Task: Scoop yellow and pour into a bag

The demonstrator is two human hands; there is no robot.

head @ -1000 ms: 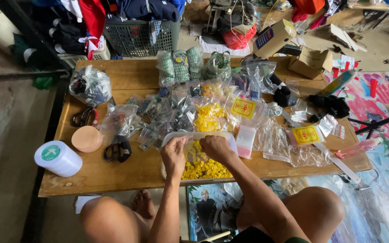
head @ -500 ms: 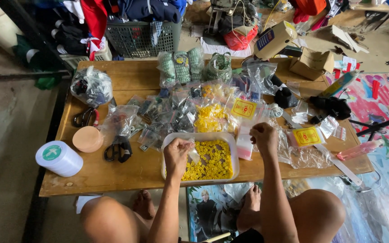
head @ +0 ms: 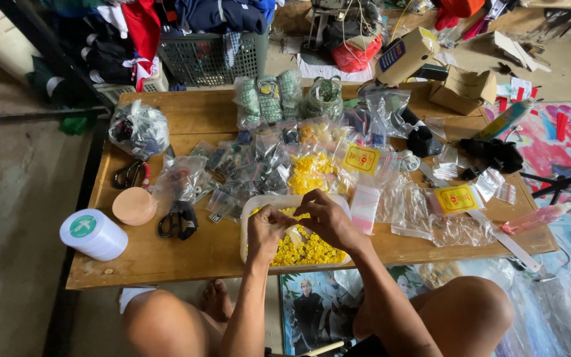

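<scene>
Back from the bags, right hand (head: 325,221) joins left hand (head: 267,231), pinching a small piece together over the yellow-filled tray (head: 251,210).

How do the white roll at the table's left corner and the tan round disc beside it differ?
The white roll is tall and cylindrical, while the tan disc is low and flat. The white roll carries a green round label on top; the tan disc is plain. The white roll sits at the table edge, the tan disc further in, next to the black scissors. Both are round and lie away from the hands.

yellow beads (head: 312,250), white tray (head: 251,213), black scissors (head: 178,219)
</scene>
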